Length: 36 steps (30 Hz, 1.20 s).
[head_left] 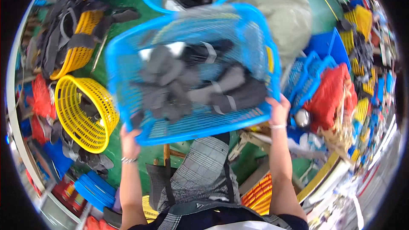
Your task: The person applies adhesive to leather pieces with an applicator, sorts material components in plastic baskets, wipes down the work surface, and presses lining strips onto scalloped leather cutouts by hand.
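Above the floor [147, 155], the left hand [130, 140] and right hand [279, 110] grip a blue basket [191, 136]. Dark fabrics [162, 69] lie inside.

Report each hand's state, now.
Left hand: closed, holding the blue basket near its lower left corner.
Right hand: closed, holding the same basket near its lower right corner.

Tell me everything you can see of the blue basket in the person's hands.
The blue basket is roughly rectangular with rounded corners, a smooth rim and openwork walls; it looks like plastic. A yellow strip shows on its right side. Its open top faces the camera, and dark grey and black fabric pieces lie loosely inside. The left hand holds its near left corner, the right hand its near right. Its far side is blurred.
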Tool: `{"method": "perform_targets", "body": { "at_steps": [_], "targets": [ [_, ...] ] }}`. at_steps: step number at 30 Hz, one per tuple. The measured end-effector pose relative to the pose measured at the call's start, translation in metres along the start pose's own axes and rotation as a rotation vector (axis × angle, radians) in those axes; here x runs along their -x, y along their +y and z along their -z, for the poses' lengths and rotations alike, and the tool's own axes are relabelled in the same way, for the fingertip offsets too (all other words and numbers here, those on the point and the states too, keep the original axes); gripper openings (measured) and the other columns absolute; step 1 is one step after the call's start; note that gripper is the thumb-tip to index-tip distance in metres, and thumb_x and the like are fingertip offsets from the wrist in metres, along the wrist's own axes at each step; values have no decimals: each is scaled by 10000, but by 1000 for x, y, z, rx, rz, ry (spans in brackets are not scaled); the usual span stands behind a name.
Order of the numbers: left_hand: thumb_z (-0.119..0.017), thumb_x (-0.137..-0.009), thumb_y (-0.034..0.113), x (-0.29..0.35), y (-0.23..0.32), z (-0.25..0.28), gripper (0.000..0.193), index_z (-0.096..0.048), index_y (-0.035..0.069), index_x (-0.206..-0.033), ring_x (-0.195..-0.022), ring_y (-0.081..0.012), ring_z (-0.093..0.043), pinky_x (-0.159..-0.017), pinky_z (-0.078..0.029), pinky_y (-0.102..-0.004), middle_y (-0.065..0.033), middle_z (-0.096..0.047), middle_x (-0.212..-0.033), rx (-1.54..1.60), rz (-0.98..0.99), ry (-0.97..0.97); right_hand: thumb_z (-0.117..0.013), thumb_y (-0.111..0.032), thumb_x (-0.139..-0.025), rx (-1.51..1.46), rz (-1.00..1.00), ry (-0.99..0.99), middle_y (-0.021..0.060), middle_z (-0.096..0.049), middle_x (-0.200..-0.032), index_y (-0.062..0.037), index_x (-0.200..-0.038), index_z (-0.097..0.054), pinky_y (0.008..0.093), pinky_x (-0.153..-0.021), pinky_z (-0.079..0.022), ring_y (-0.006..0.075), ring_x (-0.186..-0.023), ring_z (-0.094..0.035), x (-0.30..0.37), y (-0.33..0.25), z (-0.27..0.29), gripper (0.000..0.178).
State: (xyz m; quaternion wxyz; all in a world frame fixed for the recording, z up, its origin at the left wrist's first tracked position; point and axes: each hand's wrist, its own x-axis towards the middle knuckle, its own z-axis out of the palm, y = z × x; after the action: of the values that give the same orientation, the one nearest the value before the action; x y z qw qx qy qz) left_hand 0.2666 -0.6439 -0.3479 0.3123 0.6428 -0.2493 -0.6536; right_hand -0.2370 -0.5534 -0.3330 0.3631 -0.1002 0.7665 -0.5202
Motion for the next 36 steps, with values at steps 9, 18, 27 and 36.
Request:
{"method": "perform_targets", "body": {
  "at_steps": [9, 18, 27, 36],
  "targets": [
    [-541, -638, 13, 179, 34, 201, 624, -527, -59, -1258, -1189, -376, -553, -1031, -469, -525, -196, -580, -1260, 121, -20, 236, -712, -224, -836, 82, 155, -608, 83, -636, -780, -16, -894, -608, 349, -640, -492, 166, -674, -580, 104, 28, -201, 241],
    [-556, -650, -12, 218, -2, 195, 289, -601, -62, -931, -1024, -342, -629, -1014, -461, -604, -146, -652, -991, 380, 65, 478, -747, -153, -792, -429, -960, -60, 135, -677, -938, -5, -1141, -606, 416, -775, -564, 287, -844, -685, -32, 184, -162, 404],
    [-549, -653, -37, 188, -1, 148, 319, -600, -91, -963, -1043, -389, -619, -1026, -436, -638, -194, -654, -1039, 465, 72, 492, -612, -110, -909, -361, -834, 113, 321, -345, -1413, 63, -1424, -303, 481, -1010, -481, 444, -1229, -483, -83, 253, -129, 625],
    [-513, -628, -25, 167, -6, 146, 650, -505, -64, -1277, -1172, -394, -560, -1003, -487, -507, -192, -585, -1248, 328, 83, 319, -546, -195, -961, -491, -795, -397, 241, -521, -1319, 71, -1331, -443, 420, -986, -501, 350, -1143, -584, -13, 189, -137, 467]
  ]
}}
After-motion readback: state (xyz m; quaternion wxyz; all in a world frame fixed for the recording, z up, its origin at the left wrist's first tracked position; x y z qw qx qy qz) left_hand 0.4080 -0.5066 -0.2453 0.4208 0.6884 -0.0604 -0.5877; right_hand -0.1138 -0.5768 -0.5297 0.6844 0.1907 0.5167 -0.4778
